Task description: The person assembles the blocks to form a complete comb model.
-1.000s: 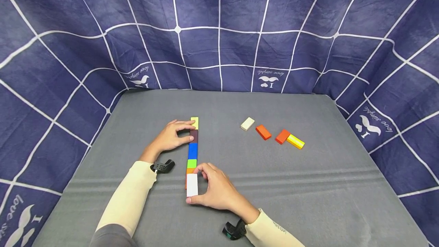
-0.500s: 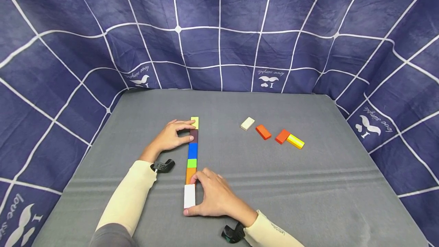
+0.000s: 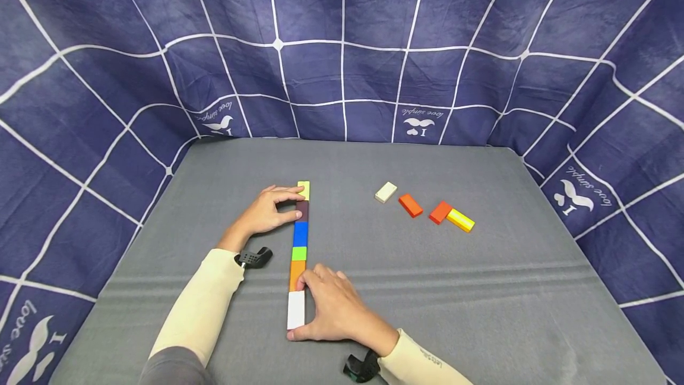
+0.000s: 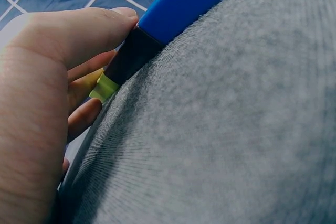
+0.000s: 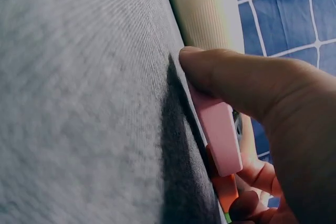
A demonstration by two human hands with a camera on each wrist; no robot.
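A straight row of blocks runs toward the person: yellow-green (image 3: 303,189), dark brown (image 3: 302,211), blue (image 3: 301,234), light green (image 3: 299,253), orange (image 3: 297,275) and a pale block (image 3: 296,310) at the near end. The left hand (image 3: 265,211) grips the far part, thumb at the dark block near the blue one (image 4: 184,3), fingers at the yellow-green block (image 4: 104,88). The right hand (image 3: 338,306) pinches the pale block lengthwise, thumb on its near end. It looks pink (image 5: 218,135) in the right wrist view, with orange-red (image 5: 226,192) beyond and partly beneath it.
On the grey cloth surface (image 3: 481,325), right of the row, lie a cream block (image 3: 386,192), a red-orange block (image 3: 410,205), another red-orange block (image 3: 440,212) and a yellow block (image 3: 461,220) touching it. A blue grid-patterned curtain (image 3: 374,76) surrounds the far edge and sides.
The right hand has moved toward the person with the pale block, uncovering more of the orange block; in the last half second it shifted only slightly. The left hand stayed in place.
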